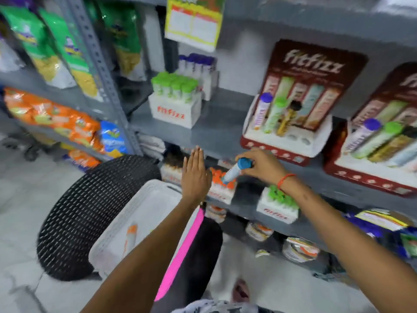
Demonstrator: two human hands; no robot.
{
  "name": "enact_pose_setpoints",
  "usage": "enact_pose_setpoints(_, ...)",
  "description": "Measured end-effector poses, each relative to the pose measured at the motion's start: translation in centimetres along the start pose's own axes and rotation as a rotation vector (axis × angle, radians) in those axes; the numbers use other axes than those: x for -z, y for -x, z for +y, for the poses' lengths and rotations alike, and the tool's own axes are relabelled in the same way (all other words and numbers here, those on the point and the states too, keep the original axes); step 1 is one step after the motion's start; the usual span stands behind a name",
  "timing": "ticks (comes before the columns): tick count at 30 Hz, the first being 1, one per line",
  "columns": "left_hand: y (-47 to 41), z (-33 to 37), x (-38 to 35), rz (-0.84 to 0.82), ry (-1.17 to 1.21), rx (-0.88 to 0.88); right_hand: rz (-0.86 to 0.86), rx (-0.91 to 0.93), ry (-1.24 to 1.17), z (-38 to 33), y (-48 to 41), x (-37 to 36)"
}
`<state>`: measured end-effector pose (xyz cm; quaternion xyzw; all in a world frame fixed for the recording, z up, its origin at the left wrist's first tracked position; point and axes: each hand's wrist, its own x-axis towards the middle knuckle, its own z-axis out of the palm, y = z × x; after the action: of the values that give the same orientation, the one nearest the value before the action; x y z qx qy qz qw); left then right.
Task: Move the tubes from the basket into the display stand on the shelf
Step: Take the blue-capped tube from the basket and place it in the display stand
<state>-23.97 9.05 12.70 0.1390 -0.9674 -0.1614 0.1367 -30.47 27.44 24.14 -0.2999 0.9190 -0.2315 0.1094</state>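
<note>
A grey metal shelf (216, 132) stood in a shop aisle. Nearest, below the shelf, a white basket (126, 236) held one orange-capped tube (130, 236). Above it the left hand (195, 175) was flat and empty. The right hand (261, 164) gripped a blue-capped tube (237, 171) below the shelf edge. On the shelf the stand (291, 114) held three tubes
</note>
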Motion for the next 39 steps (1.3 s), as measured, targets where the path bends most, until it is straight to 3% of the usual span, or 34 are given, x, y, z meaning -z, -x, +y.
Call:
enact_pose_setpoints(4,-4.1,6.1,-0.9,-0.013,0.057,-0.166,0.145,-0.102,0.02,3.6,1.9,7.5)
enact_pose_setpoints(9,-6.4,8.6,-3.3,-0.205,-0.017,-0.097,0.386,-0.207,0.069,6.4,3.1,13.1)
enact_pose_setpoints(11,-7.4,9.7,-4.4,-0.243,-0.088,-0.153,0.487,-0.275,0.156,8.2,3.4,15.5)
enact_pose_setpoints(21,-7.8,9.5,-4.9,-0.298,-0.139,-0.148,0.464,-0.339,0.206,10.7,0.1,17.0)
enact_pose_setpoints(35,-7.7,9.3,-5.3,-0.292,-0.145,-0.128,0.205,-0.321,0.434,9.7,-3.9,16.7)
enact_pose_setpoints(39,-7.7,9.7,-5.1,-0.288,-0.142,-0.113,0.259,-0.351,0.412,9.6,-4.2,16.6)
